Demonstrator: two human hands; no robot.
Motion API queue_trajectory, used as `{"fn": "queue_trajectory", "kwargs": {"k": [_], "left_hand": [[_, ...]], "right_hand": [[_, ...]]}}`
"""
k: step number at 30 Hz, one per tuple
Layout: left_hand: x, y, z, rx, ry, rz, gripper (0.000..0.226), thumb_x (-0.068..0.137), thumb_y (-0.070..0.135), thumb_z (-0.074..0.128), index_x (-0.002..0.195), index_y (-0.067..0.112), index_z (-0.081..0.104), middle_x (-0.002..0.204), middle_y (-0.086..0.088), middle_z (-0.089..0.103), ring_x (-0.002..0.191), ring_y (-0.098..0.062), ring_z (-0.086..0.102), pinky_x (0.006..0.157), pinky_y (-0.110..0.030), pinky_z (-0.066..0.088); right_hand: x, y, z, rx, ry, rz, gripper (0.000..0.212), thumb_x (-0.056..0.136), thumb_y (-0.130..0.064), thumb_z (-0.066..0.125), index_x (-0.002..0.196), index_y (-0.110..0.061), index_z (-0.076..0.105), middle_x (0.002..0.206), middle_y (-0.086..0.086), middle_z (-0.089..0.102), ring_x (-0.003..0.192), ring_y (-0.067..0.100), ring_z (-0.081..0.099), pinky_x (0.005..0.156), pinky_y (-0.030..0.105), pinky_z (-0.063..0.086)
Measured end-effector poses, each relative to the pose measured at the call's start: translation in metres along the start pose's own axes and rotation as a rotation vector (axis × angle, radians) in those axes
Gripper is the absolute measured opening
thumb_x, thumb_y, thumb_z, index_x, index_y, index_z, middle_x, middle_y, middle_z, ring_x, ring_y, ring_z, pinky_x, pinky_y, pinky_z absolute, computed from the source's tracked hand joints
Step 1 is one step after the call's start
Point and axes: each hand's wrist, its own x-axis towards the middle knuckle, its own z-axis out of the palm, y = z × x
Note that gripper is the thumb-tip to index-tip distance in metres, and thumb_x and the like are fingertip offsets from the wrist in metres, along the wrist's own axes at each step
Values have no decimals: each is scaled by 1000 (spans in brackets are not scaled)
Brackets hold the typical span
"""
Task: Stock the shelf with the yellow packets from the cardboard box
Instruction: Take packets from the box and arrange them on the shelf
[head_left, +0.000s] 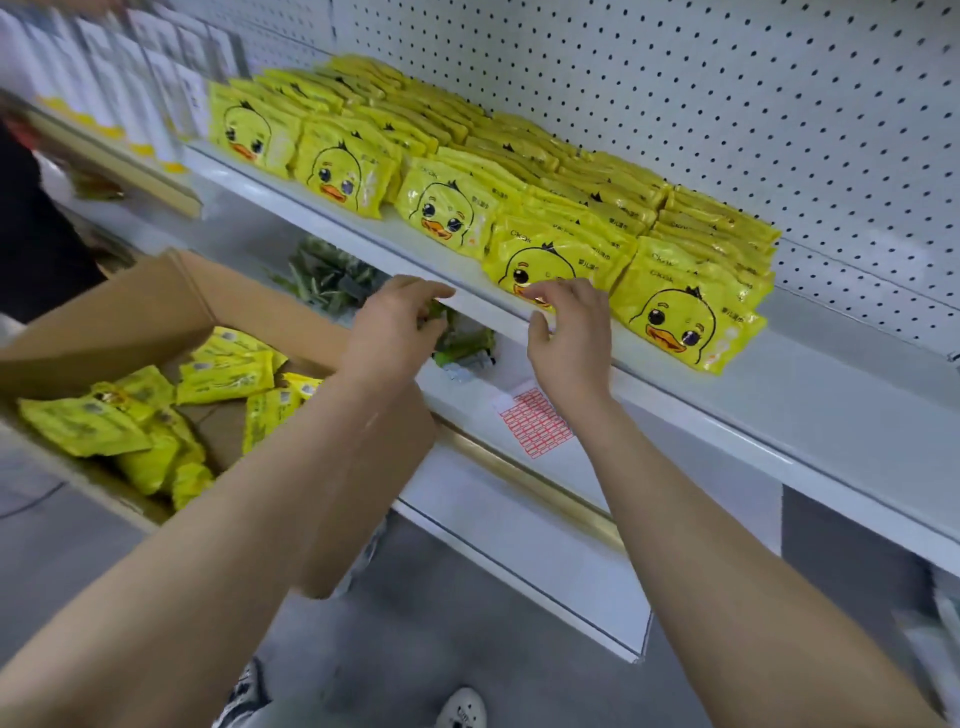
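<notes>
Hands: left hand (390, 325) loosely curled, nothing held — right hand (563, 332) fingertips laid on a yellow packet (540, 265)
Shelf (727, 395): five packet rows counted, "Ckok" printed
Cardboard box (130, 312): several packets

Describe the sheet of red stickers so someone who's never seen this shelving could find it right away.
Start at the white shelf lined with yellow duck-face packets, then drop to the shelf below. The red sticker sheet lies flat near its front edge, beneath the right hand. It is the only red-gridded item; nearby goods are green packets.
</notes>
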Motion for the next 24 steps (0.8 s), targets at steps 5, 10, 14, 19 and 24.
{"fn": "queue_trajectory", "kwargs": {"k": [5,10,14,19,24], "left_hand": [[-9,-74,-48,18,-20,-40,35,84,15,66,119,20,66,118,-5,59,96,-20,60,83,-32,49],[-18,-150,-89,57,-132,-75,36,84,18,67,119,26,64,115,-1,60,97,-17,61,76,-28,44],[-24,-213,-114,65,-227,-52,35,83,21,70,117,27,66,110,-1,63,93,-19,63,76,-33,49],[-24,-275,-133,93,-337,-53,39,79,16,72,115,28,66,109,0,61,96,-17,61,74,-25,40],[-18,-319,-123,124,-495,-95,43,80,16,71,122,25,63,119,-6,58,101,-25,61,82,-34,47]], "right_hand": [[-19,-55,68,52,-86,9,29,82,0,55,100,-17,70,100,4,58,100,26,47,75,19,28],[-42,-120,135,68,-173,46,31,79,1,57,100,-18,69,100,4,57,101,26,50,77,20,26],[-67,-163,185,33,-249,151,29,83,-15,55,106,-30,63,106,-2,54,108,22,49,92,31,38],[-88,-201,230,39,-300,300,33,85,-12,62,117,-20,64,115,2,58,117,21,48,102,18,24],[-106,-205,267,7,-397,452,47,83,-10,65,128,-21,57,127,8,54,118,31,49,94,43,45]]}}
